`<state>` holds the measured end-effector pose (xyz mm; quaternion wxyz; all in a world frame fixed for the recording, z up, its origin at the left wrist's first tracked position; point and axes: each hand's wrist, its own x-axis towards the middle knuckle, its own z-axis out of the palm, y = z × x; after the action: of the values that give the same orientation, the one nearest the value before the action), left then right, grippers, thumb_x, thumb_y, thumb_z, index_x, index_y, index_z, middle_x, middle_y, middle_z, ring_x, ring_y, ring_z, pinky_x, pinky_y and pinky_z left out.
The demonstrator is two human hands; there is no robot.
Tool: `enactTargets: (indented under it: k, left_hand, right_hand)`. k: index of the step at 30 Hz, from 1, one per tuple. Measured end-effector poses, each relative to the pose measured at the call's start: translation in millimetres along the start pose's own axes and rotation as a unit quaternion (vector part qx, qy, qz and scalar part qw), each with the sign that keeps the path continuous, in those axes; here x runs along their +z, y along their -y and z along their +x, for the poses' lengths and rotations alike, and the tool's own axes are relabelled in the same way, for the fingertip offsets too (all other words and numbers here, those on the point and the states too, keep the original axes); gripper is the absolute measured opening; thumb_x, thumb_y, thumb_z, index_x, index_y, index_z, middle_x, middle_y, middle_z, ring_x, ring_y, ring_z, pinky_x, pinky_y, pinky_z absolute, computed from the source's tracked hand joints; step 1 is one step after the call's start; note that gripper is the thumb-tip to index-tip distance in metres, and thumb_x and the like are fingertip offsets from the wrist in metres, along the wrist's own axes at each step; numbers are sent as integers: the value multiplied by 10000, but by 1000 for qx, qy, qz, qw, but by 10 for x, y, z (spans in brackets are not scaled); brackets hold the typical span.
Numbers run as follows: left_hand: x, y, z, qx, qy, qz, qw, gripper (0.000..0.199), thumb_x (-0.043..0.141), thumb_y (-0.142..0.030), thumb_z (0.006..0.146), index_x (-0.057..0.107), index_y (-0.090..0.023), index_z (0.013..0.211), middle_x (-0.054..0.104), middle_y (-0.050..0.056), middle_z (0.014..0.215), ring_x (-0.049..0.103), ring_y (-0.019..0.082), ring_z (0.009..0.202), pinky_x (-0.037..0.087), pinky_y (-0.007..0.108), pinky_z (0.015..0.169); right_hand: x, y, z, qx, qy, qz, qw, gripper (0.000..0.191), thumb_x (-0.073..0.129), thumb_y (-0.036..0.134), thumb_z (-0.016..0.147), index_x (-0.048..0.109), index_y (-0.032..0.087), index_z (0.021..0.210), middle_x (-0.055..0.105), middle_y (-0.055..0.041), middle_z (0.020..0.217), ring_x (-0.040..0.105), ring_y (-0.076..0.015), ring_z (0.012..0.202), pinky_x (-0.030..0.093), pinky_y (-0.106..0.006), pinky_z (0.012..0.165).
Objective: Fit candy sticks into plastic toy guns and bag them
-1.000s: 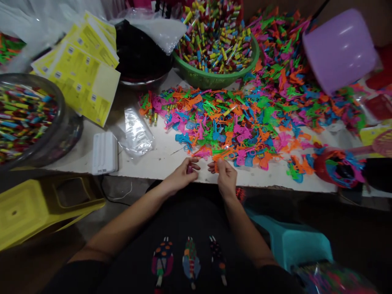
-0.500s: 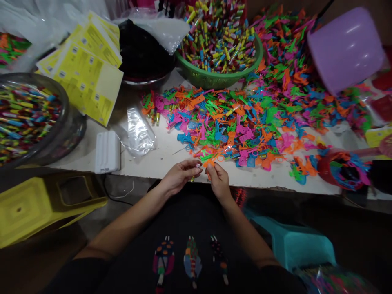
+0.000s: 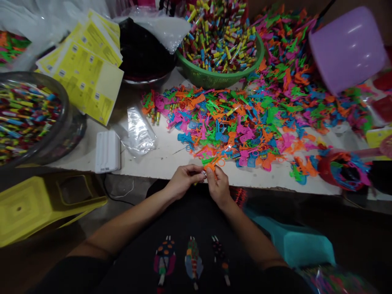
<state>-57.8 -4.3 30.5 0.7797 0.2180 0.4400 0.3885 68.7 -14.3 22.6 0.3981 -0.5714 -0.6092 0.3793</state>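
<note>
At the table's front edge my left hand (image 3: 186,180) is closed, pinching a small tube with a whitish end (image 3: 203,173); a bit of yellow shows below the fingers, the rest is hidden. My right hand (image 3: 219,187) grips a flat orange plastic toy piece (image 3: 210,166) between thumb and fingers. The two hands are nearly touching, with the tube's end close against the orange piece; whether they are joined I cannot tell. Just beyond the fingers spreads a heap of pink, green, blue and orange plastic pieces (image 3: 220,130).
A green basket (image 3: 214,77) and a clear tub (image 3: 65,106) hold many small coloured tubes. Yellow printed sheets (image 3: 88,77), a clear plastic bag (image 3: 139,130) and a white box (image 3: 107,152) lie left. A purple basin (image 3: 349,49) and red cup (image 3: 326,171) are right. Stools (image 3: 27,208) stand below.
My left hand has moved right, bringing the small tube up to the orange piece. My right hand has shifted only slightly, and the gap between the hands has closed.
</note>
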Motion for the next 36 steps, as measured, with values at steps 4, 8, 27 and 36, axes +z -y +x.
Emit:
enactTargets:
  k: [4,8,27,36]
  left_hand:
    - [8,62,65,18,20,94,995,373,705,-302,617,649,-140,948,667,57,886,597,147,806,458,322,805]
    - [-182,42,235,205,-62,354,911,339,545,-305,770,593,-181,1082,598,97,1106,530,189,1035,378,371,935]
    - [-473,329,692,435,-175,668,578,535,554,-313,762,418,-178,1261,275,192,1381,189,334,1301,226,554,992]
    - [-464,358,743,443,-170,665,577,501,532,-240,774,414,-185,1257,349,183,1346,256,318,1279,257,570,974]
  right_hand:
    - [-137,-106,90,48,7,-54,997,324,402,433,818,463,195,606,445,18,576,421,-112,561,348,-242,549]
    - [-764,-380,282,139,-118,-212,960,427,415,562,757,504,180,588,445,6,543,411,-131,549,345,-265,535]
    - [-986,296,3555,-65,-39,-511,856,519,553,359,715,501,158,1191,499,-143,1222,477,-272,1086,379,-381,897]
    - [-849,102,4099,-41,37,-591,805,443,472,358,755,525,154,1145,557,-166,1111,543,-257,974,414,-356,805]
